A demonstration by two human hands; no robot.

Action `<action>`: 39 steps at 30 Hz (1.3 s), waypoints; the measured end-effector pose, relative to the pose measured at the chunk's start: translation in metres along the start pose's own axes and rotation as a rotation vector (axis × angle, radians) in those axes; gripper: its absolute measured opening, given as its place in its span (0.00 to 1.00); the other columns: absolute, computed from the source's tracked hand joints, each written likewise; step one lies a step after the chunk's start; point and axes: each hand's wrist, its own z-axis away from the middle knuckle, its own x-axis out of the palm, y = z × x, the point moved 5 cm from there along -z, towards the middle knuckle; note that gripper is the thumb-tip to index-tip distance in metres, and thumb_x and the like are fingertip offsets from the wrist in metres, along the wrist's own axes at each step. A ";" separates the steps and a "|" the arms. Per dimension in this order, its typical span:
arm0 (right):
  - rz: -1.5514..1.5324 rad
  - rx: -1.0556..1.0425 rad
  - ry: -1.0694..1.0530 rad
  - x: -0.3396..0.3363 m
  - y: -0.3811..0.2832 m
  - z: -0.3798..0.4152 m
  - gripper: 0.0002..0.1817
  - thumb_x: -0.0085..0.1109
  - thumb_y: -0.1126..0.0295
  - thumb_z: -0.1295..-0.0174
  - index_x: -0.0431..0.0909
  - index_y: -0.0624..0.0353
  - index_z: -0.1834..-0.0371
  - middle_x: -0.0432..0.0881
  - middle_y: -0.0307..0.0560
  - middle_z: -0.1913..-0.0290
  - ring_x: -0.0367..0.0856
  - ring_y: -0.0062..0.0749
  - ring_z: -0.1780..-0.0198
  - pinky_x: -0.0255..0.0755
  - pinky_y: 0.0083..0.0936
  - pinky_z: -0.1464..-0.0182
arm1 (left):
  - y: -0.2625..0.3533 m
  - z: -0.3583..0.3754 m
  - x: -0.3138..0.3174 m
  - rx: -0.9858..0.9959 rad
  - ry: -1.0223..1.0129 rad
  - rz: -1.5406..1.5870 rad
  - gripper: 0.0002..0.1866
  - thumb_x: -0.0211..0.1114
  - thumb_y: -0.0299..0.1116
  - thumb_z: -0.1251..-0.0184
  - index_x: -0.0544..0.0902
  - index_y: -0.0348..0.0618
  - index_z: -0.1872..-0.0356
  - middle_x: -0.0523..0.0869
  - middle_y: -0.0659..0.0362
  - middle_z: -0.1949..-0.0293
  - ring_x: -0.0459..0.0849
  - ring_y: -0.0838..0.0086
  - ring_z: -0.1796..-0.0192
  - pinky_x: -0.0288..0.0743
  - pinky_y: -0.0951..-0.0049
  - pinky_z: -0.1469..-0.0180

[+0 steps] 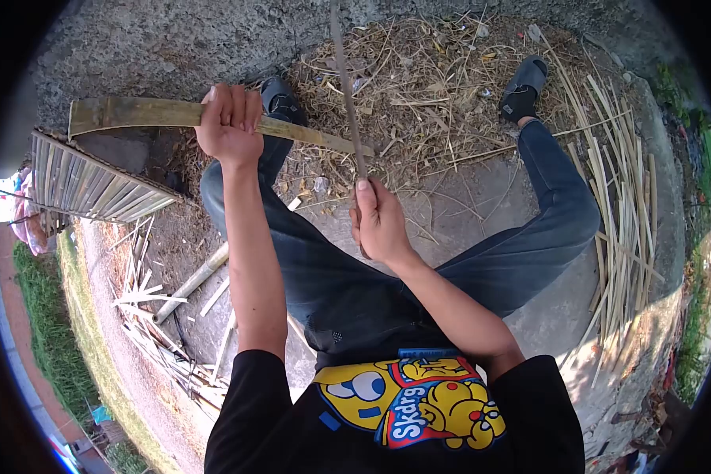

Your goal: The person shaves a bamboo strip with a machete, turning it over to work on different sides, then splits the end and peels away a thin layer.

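My left hand [231, 126] is wrapped round a bamboo strip [142, 114], greenish-yellow and broad at its left end. From my fist the strip narrows rightward, passing over the shoe on that side. In my right hand [381, 221], closed with the thumb along the top, is a long knife [345, 83] with a narrow dark blade. The blade points up and away from me, past the top of the view. Near its lower part, just above my right hand, the strip's right end overlaps the blade.
Long split bamboo strips [620, 205] lie heaped at the right. At the left are a bamboo-slat panel [95, 180], a bamboo pole [193, 280] and more loose strips [170, 355]. Shavings [419, 95] cover the ground between my feet, before a rough wall [189, 43].
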 end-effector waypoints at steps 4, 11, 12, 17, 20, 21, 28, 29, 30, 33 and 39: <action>0.225 0.106 0.039 -0.016 0.067 -0.025 0.23 0.41 0.49 0.19 0.69 0.59 0.63 0.68 0.37 0.81 0.65 0.20 0.87 0.63 0.23 0.84 | 0.002 0.004 -0.005 0.054 0.014 -0.068 0.22 0.53 0.39 0.26 0.59 0.51 0.84 0.57 0.65 0.88 0.53 0.80 0.86 0.50 0.75 0.80; 0.213 -0.317 0.042 0.004 -0.046 0.003 0.26 0.43 0.50 0.20 0.72 0.64 0.64 0.74 0.47 0.81 0.79 0.35 0.79 0.71 0.36 0.73 | -0.001 0.009 -0.011 -0.007 0.056 0.041 0.22 0.52 0.40 0.27 0.59 0.51 0.84 0.57 0.65 0.88 0.52 0.80 0.86 0.50 0.75 0.80; 0.304 -0.292 0.049 0.006 -0.019 0.002 0.26 0.43 0.50 0.20 0.71 0.64 0.65 0.74 0.47 0.81 0.77 0.35 0.81 0.71 0.36 0.74 | -0.002 0.009 -0.009 0.002 0.053 0.033 0.22 0.52 0.39 0.27 0.59 0.51 0.84 0.57 0.65 0.88 0.52 0.80 0.86 0.50 0.74 0.80; 0.303 0.247 0.092 -0.033 0.094 -0.028 0.25 0.41 0.47 0.20 0.68 0.59 0.64 0.70 0.37 0.80 0.69 0.23 0.84 0.65 0.25 0.83 | 0.002 0.005 -0.023 0.058 0.132 -0.018 0.23 0.51 0.41 0.25 0.58 0.53 0.84 0.56 0.65 0.87 0.52 0.79 0.85 0.50 0.74 0.80; 0.015 0.318 0.132 -0.023 0.027 0.006 0.24 0.41 0.48 0.20 0.68 0.59 0.64 0.69 0.36 0.80 0.68 0.22 0.84 0.65 0.25 0.83 | 0.007 0.020 -0.032 0.082 0.255 0.017 0.22 0.51 0.38 0.27 0.58 0.51 0.84 0.56 0.65 0.87 0.50 0.79 0.85 0.48 0.74 0.82; 0.014 0.119 0.078 -0.016 -0.009 0.002 0.24 0.43 0.50 0.21 0.70 0.62 0.62 0.70 0.41 0.81 0.71 0.26 0.84 0.67 0.29 0.79 | 0.007 0.018 -0.031 0.081 0.260 0.015 0.22 0.51 0.38 0.27 0.58 0.51 0.84 0.56 0.65 0.87 0.50 0.79 0.85 0.48 0.74 0.82; 0.629 -0.034 -0.001 -0.011 0.087 -0.024 0.25 0.44 0.51 0.21 0.72 0.66 0.63 0.73 0.52 0.80 0.80 0.40 0.77 0.71 0.38 0.70 | 0.005 0.015 -0.007 0.144 0.186 -0.197 0.22 0.51 0.38 0.26 0.58 0.52 0.84 0.56 0.65 0.87 0.51 0.79 0.86 0.50 0.74 0.82; 0.521 0.087 0.092 -0.035 0.130 -0.037 0.26 0.44 0.50 0.21 0.73 0.65 0.64 0.74 0.51 0.80 0.80 0.39 0.77 0.71 0.37 0.71 | 0.008 0.020 -0.015 0.152 0.179 -0.195 0.22 0.51 0.38 0.26 0.58 0.52 0.84 0.56 0.65 0.87 0.51 0.79 0.86 0.50 0.74 0.82; 0.404 0.209 0.184 -0.056 0.158 -0.044 0.27 0.44 0.49 0.21 0.73 0.65 0.65 0.75 0.51 0.80 0.80 0.38 0.78 0.72 0.35 0.72 | 0.007 0.025 -0.038 0.128 0.222 -0.063 0.23 0.51 0.38 0.26 0.57 0.52 0.84 0.56 0.65 0.87 0.52 0.79 0.86 0.50 0.74 0.82; 0.159 0.431 0.309 -0.080 0.125 -0.032 0.27 0.43 0.48 0.21 0.73 0.63 0.65 0.76 0.47 0.80 0.78 0.33 0.81 0.71 0.32 0.77 | 0.010 0.038 -0.053 0.116 0.274 0.012 0.23 0.51 0.39 0.25 0.56 0.53 0.84 0.55 0.65 0.87 0.52 0.79 0.86 0.50 0.75 0.82; 0.057 -0.094 0.227 -0.038 0.043 -0.024 0.25 0.41 0.49 0.20 0.71 0.61 0.65 0.73 0.42 0.82 0.76 0.27 0.82 0.69 0.28 0.79 | 0.013 0.042 -0.059 0.195 0.548 -0.133 0.23 0.53 0.41 0.27 0.55 0.54 0.83 0.54 0.65 0.87 0.51 0.77 0.86 0.47 0.72 0.81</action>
